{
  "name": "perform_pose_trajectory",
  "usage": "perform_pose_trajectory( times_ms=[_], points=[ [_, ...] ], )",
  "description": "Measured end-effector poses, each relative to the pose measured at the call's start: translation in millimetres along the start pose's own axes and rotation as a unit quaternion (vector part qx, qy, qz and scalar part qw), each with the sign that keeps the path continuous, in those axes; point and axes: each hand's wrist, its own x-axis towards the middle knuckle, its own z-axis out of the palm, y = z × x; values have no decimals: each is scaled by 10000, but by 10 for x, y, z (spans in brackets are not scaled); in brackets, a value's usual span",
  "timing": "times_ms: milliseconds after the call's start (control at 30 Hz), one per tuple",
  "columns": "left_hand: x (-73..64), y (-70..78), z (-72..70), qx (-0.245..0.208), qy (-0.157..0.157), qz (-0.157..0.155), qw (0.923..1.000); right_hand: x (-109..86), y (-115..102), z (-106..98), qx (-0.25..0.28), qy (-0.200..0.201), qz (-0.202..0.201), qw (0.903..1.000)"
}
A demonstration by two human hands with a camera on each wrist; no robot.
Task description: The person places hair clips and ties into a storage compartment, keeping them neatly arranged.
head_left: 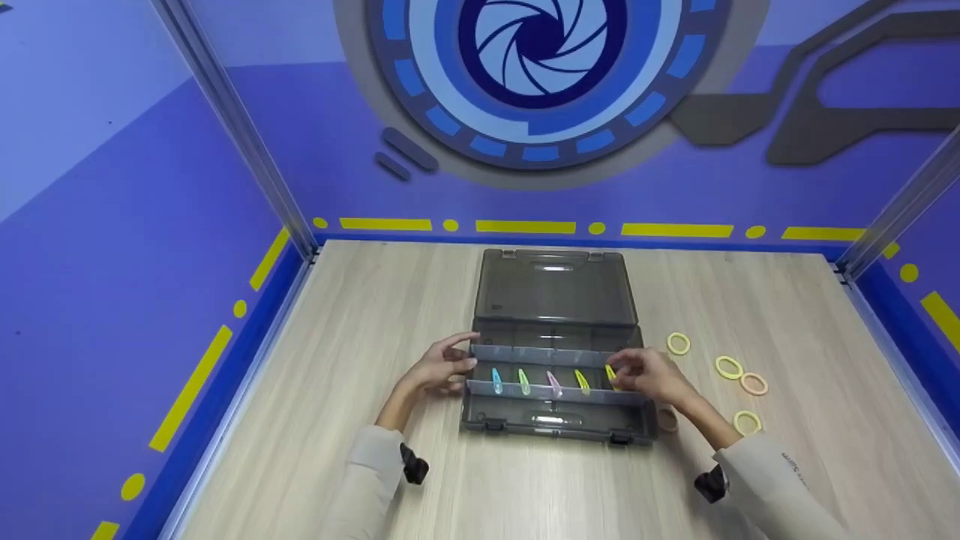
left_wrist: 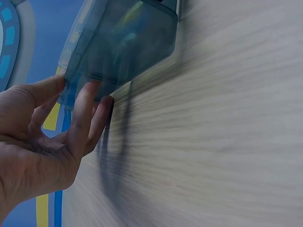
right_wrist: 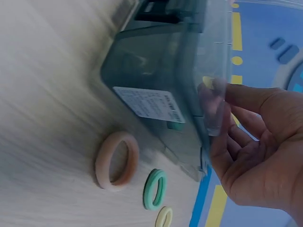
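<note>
A smoky grey plastic box [head_left: 517, 429] lies with its lid [head_left: 555, 292] folded back. Along one clear divider [head_left: 540, 391] several snap hair clips stand in a row: a blue clip [head_left: 496, 381], a green clip [head_left: 523, 382], a pink clip [head_left: 554, 385] and a yellow clip [head_left: 582, 382]. At the row's right end my right hand [head_left: 651, 375] pinches another yellow hair clip [head_left: 610, 373] between thumb and fingers, by the box's right wall. My left hand [head_left: 436, 369] touches the box's left side with loosely extended fingers; the left wrist view shows its fingertips [left_wrist: 90, 90] against the wall.
Right of the box lie several rings, among them a yellow ring [head_left: 679, 334] and a peach ring [head_left: 754, 374]. A brown ring [right_wrist: 101, 165] and a green ring [right_wrist: 147, 191] lie close beside the box. Blue panels [head_left: 300, 150] enclose the wooden table [head_left: 360, 300] behind and at both sides.
</note>
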Motion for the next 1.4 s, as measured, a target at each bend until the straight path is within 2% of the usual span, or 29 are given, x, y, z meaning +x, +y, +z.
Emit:
perform_pose_trajectory(
  times_ms=[300,533,733,867,1067,1167,1400],
  points=[
    [-12,-7,-2,-60,-6,-12,10000,34,-22,91,-1150,248,38,9930],
    [-24,3,4,-109,76,-68,9999,68,-32,90,-678,-8,-219,9975],
    [-27,11,5,-8,112,-124,9999,82,-48,101,-1130,63,31,9936],
    [-21,14,9,66,154,-120,9998,103,-42,118,-1487,175,132,9886],
    [-20,31,27,174,192,-124,9996,131,-12,146,-2151,356,169,9758],
    [-22,27,34,133,181,-116,9997,141,-5,160,-2422,337,172,9695],
    [-16,4,27,-23,193,-149,9997,177,-7,178,-2671,190,302,9630]
  ],
)
